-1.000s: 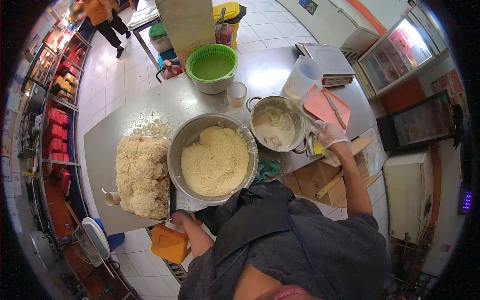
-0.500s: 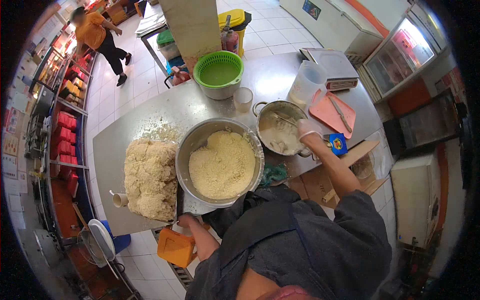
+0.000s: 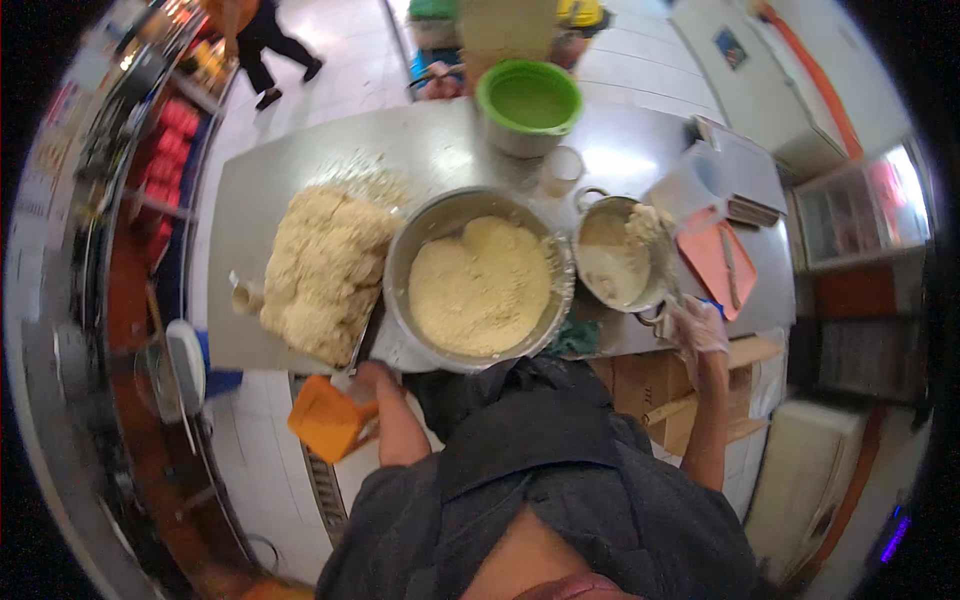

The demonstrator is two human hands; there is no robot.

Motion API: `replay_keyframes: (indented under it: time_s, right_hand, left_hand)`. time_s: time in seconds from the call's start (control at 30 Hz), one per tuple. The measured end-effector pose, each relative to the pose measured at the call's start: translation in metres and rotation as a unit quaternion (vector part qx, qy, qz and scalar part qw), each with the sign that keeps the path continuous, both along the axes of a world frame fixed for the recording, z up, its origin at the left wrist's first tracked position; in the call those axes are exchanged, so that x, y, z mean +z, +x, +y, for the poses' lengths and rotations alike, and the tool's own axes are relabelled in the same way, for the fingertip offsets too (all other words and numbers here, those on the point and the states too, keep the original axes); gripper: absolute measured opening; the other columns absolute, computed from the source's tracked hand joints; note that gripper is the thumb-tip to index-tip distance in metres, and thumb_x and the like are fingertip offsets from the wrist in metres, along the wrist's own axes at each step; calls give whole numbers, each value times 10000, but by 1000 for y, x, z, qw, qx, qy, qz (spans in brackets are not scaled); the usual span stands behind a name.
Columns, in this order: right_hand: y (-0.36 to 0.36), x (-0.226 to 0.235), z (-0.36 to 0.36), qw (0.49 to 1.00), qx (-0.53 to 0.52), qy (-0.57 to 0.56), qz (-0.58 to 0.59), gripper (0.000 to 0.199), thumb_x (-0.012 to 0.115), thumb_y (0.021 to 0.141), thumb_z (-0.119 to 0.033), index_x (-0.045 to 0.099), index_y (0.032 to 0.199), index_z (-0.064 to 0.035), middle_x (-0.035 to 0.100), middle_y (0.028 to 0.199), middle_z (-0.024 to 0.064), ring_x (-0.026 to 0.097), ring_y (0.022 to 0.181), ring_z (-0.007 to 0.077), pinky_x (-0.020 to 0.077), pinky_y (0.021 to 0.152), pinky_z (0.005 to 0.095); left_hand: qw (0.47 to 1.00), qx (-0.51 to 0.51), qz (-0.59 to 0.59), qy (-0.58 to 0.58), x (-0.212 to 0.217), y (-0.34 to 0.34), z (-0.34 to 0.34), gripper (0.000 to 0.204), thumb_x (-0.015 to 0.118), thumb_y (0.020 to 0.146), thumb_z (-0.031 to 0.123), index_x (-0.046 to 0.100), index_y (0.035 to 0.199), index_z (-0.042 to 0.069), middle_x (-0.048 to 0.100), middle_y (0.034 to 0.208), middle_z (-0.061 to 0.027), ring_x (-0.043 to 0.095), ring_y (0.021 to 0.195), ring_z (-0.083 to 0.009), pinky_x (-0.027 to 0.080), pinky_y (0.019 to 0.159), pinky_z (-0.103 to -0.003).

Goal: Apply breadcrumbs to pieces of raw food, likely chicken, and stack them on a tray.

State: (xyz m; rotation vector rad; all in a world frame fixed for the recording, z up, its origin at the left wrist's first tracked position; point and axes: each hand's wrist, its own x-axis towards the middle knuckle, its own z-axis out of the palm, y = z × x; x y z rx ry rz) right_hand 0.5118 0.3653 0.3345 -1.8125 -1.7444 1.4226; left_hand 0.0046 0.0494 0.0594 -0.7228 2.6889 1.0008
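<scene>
My right hand (image 3: 697,328), in a clear plastic glove, is closed around a long-handled utensil (image 3: 668,262), blurred and spoon-like. Pale lumpy mixture (image 3: 645,224) clings to its far end, over the right rim of a two-handled metal pot (image 3: 590,262). Milky liquid (image 3: 618,272) with lumps sits inside the pot. Down by the table's near edge, my left hand (image 3: 372,378) is beside the corner of a metal tray (image 3: 366,338) heaped with crumbly pale meal (image 3: 325,270); its fingers are hard to make out. Between them stands a large metal bowl (image 3: 398,290) of yellowish meal (image 3: 480,290).
A green strainer basket (image 3: 530,95) and a clear cup (image 3: 562,170) stand behind the bowl. On the right are a plastic jug (image 3: 685,185), a pink tray (image 3: 712,275) with a knife (image 3: 729,262), and a scale (image 3: 745,165). An orange container (image 3: 328,418) is below my left hand. A person (image 3: 262,45) walks far left.
My right hand has drawn back from the pot toward me, raising the utensil with lumpy mixture on it. My view has shifted; the far person is in a different stride.
</scene>
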Motion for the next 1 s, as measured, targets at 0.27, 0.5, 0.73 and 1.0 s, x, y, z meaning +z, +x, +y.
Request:
replay_keyframes:
  time_s: [0.27, 0.5, 0.73, 1.0]
  right_hand:
    - [-109, 66, -44, 980, 79, -164, 78, 378, 639, 896, -193, 575, 1227, -23, 614, 704, 26, 570, 533, 93, 452, 453, 237]
    - [-164, -9, -48, 968, 222, 57, -97, 540, 671, 817, -372, 603, 1189, 13, 684, 907, 242, 683, 831, 280, 505, 781, 361]
    - [-99, 46, -17, 963, 112, 35, -241, 444, 653, 803, -351, 659, 1084, -8, 660, 907, 265, 644, 880, 415, 500, 781, 443]
    - [-174, 26, 24, 885, 258, 311, -232, 305, 574, 875, -350, 667, 932, -65, 644, 865, 244, 623, 836, 415, 474, 728, 491]
  left_hand:
    - [979, 100, 68, 165, -37, -6, 30, 270, 453, 904, 136, 622, 1087, 33, 663, 1035, -148, 627, 897, -294, 481, 777, -391]
    - [993, 76, 65, 64, -9, -1, 32, 353, 454, 893, 137, 545, 1150, -88, 612, 1109, -276, 589, 1017, -397, 444, 884, -436]
    - [980, 87, 165, 66, -49, -4, -1, 348, 458, 902, 132, 548, 1157, -87, 601, 1149, -272, 581, 1027, -395, 431, 907, -432]
    - [987, 28, 151, -55, -80, -19, -26, 358, 523, 887, 157, 554, 1164, -66, 608, 1149, -260, 595, 1027, -345, 458, 867, -439]
